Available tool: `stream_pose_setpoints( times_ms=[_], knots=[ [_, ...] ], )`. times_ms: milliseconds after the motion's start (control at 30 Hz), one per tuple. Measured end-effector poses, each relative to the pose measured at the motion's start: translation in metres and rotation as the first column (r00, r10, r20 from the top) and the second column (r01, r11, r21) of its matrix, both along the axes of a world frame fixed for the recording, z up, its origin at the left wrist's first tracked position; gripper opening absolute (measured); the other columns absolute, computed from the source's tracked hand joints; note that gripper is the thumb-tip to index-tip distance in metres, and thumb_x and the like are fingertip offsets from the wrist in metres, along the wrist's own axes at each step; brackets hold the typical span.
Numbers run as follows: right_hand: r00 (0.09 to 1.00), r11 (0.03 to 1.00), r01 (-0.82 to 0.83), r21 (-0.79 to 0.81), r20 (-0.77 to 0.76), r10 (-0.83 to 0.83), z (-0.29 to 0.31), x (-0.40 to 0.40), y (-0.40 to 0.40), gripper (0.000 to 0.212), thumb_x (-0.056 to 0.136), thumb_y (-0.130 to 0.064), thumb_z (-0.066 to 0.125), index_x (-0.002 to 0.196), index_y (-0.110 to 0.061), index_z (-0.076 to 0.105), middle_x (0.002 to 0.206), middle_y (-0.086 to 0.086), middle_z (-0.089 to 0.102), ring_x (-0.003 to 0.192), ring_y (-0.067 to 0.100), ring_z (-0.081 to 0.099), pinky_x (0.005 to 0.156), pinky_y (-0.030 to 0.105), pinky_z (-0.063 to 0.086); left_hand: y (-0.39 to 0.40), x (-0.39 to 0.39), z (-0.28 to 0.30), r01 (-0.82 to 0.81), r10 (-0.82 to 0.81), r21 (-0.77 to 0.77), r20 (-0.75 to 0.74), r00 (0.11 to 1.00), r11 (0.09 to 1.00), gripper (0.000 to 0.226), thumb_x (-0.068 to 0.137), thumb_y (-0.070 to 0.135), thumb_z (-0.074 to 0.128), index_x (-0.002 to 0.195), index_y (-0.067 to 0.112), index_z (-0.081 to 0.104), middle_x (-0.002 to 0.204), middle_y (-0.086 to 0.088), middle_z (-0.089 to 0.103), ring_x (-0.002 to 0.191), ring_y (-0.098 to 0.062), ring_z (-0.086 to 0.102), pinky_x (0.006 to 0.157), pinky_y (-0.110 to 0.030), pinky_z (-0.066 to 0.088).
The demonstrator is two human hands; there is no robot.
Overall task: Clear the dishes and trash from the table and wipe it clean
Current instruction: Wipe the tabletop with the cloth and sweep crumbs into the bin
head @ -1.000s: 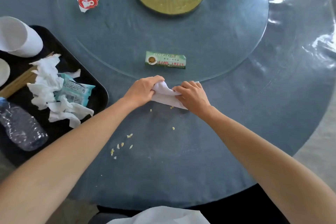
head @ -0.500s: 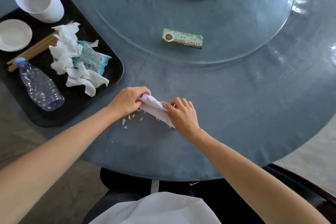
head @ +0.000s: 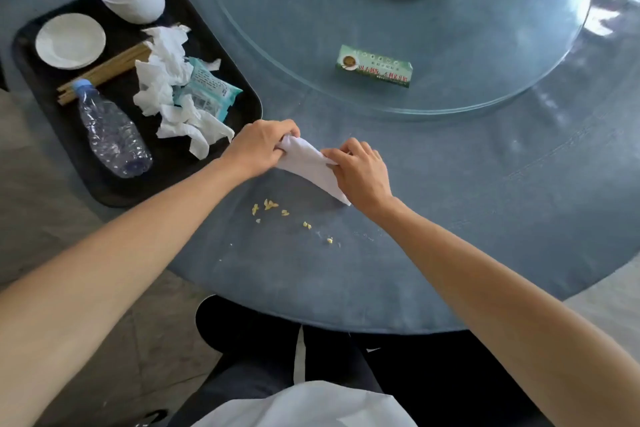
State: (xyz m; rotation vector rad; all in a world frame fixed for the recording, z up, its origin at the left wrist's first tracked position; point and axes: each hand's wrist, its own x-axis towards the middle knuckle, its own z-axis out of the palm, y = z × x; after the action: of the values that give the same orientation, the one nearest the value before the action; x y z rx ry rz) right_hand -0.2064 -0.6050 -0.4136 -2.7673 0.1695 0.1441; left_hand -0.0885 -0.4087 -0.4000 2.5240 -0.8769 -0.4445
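Table (head: 450, 218): cloth (head: 311, 166) in both hands' grip.

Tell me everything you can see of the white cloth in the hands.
The cloth is plain white and looks like thin fabric or soft paper; which one I cannot tell. It is folded into a tapering wedge slanting from upper left to lower right. The left hand grips its bunched upper end; the right hand pinches its long edge and covers part of it. Its lower corner points down at the blue table, just beyond the yellow crumbs. It shows no stains.
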Motion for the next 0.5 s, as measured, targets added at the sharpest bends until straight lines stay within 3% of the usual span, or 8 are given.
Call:
stream_pose_setpoints(
  times_ms=[100,233,367,433,500],
  knots=[
    [0.995,0.996,-0.087,-0.015,-0.049,0.087,-0.011,-0.006,0.016,0.036,0.101,-0.011,0.055,0.127,-0.029,0.073,0.114,0.009,0.062,0.103,0.035,0.056,0.087,0.043,0.043,0.02,-0.015,-0.011,-0.044,0.046,0.049,-0.05,0.998,0.998,0.038,0.077,-0.001,0.061,0.111,0.017,0.065,0.08,-0.005,0.062,0.082,-0.039,0.064,0.069,-0.037,0.047],
    [0.99,0.989,-0.142,0.031,0.016,0.141,-0.02,-0.046,0.039,0.038,0.085,0.007,0.067,0.109,-0.019,0.081,0.096,0.015,0.067,0.08,0.039,0.06,0.067,0.045,0.045,0.054,-0.048,-0.023,-0.075,0.087,0.085,-0.146,0.985,0.994,0.041,0.075,0.002,0.065,0.112,0.019,0.062,0.088,-0.006,0.07,0.084,-0.035,0.064,0.069,-0.034,0.043],
    [0.978,0.978,-0.205,0.03,-0.043,0.207,-0.012,-0.054,0.04,0.038,0.098,-0.004,0.06,0.127,-0.025,0.073,0.111,0.01,0.066,0.095,0.037,0.059,0.081,0.046,0.046,0.062,-0.055,-0.016,-0.079,0.095,0.078,-0.236,0.967,0.994,0.042,0.075,0.001,0.064,0.112,0.022,0.065,0.089,-0.004,0.069,0.085,-0.031,0.065,0.071,-0.036,0.049],
    [0.981,0.982,-0.189,0.012,-0.047,0.189,-0.003,-0.043,0.032,0.035,0.104,-0.018,0.057,0.136,-0.028,0.067,0.117,0.007,0.066,0.102,0.035,0.058,0.086,0.042,0.042,0.057,-0.045,-0.01,-0.1,0.097,-0.003,-0.215,0.972,0.995,0.043,0.077,0.001,0.068,0.115,0.019,0.067,0.099,-0.006,0.072,0.09,-0.029,0.066,0.079,-0.04,0.054],
    [0.994,0.994,-0.108,0.018,-0.03,0.109,0.004,-0.028,0.019,0.033,0.104,-0.026,0.059,0.136,-0.025,0.067,0.117,0.006,0.069,0.106,0.035,0.06,0.087,0.041,0.038,0.048,-0.033,-0.004,-0.1,0.086,-0.064,-0.2,0.976,0.993,0.045,0.08,0.004,0.074,0.123,0.015,0.068,0.112,-0.008,0.072,0.098,-0.026,0.066,0.086,-0.034,0.053]
  ],
)
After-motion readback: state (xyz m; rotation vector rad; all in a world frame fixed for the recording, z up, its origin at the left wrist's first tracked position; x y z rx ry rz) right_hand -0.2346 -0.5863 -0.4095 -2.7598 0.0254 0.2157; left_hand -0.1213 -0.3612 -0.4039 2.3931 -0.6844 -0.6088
